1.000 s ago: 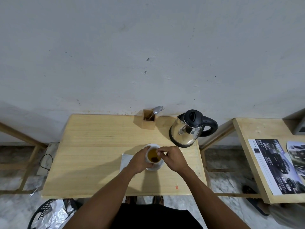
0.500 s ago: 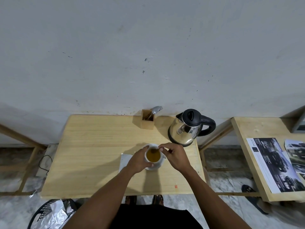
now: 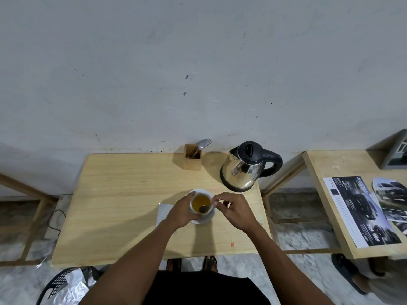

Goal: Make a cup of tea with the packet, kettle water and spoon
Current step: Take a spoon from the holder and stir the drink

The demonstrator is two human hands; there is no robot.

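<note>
A white cup [image 3: 196, 211] of amber tea stands on a white saucer [image 3: 208, 219] on the wooden table [image 3: 123, 194]. My left hand [image 3: 181, 211] wraps around the cup's left side. My right hand [image 3: 234, 209] pinches the handle of a spoon [image 3: 207, 206] whose dark bowl dips into the tea. The silvery packet [image 3: 164, 211] lies flat just left of the saucer, partly under my left wrist. The steel kettle [image 3: 244, 170] with a black lid and handle stands behind and to the right of the cup.
A wooden cutlery holder [image 3: 193, 160] with a spoon and fork sits at the table's back edge by the wall. A second table [image 3: 326, 172] with printed sheets [image 3: 361, 212] stands to the right. A black basket with foil [image 3: 63, 285] is on the floor, lower left.
The spoon's bowl has swung round inside the cup, from the near side to the far side and back, with my right hand shifting a little. My left hand stays on the cup.
</note>
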